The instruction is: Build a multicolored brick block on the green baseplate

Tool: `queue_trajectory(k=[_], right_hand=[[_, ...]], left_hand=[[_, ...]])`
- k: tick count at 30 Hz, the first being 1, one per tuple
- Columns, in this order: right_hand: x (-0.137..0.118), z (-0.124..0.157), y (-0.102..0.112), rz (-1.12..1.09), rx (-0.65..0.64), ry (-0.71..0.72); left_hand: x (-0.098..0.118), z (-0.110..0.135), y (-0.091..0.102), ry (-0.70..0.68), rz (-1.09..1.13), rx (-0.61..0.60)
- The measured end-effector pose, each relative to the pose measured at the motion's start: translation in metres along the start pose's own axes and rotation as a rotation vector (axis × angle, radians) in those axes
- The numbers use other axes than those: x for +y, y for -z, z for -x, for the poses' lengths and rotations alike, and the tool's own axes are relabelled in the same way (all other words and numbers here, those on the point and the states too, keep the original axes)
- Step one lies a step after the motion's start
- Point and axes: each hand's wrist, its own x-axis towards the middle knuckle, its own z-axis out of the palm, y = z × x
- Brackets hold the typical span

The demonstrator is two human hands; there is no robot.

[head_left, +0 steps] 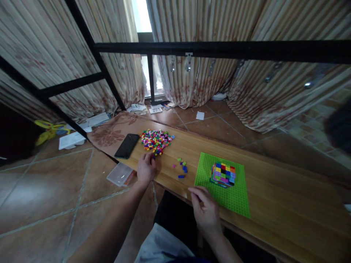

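My left hand (147, 168) rests on the table's near edge with its fingers curled at the lower side of a heap of small multicoloured building bricks (155, 140). Its fingertips are hidden, so what they hold cannot be seen. Over the near edge of a green studded baseplate (236, 202), my right hand (206, 209) has thumb and bent fingers drawn together; anything between them is too small to make out. On the baseplate sits a block-shaped build of multicoloured bricks (223, 175). Between the hands lie several loose bricks, among them a blue brick (181, 176) and a pink brick (173, 166).
A black phone (127, 146) lies left of the heap on the wooden table (287, 197). Below the table's left end, a clear plastic box (120, 174) is on the tiled floor. Black metal rails (219, 48) and striped curtains (203, 22) stand beyond the table.
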Motion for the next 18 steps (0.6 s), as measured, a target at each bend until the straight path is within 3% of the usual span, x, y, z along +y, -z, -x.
queue_trajectory(k=[5, 12, 18], right_hand=[[0.005, -0.019, -0.010, 0.063, -0.073, 0.011], [0.018, -0.052, -0.016, 0.205, -0.007, 0.058], [0.026, -0.077, -0.027, 0.300, -0.011, 0.017]], left_hand=[[0.001, 0.001, 0.000, 0.001, 0.007, -0.005], [0.000, 0.001, 0.000, 0.012, 0.027, -0.002], [-0.001, 0.001, -0.001, 0.009, 0.026, 0.002]])
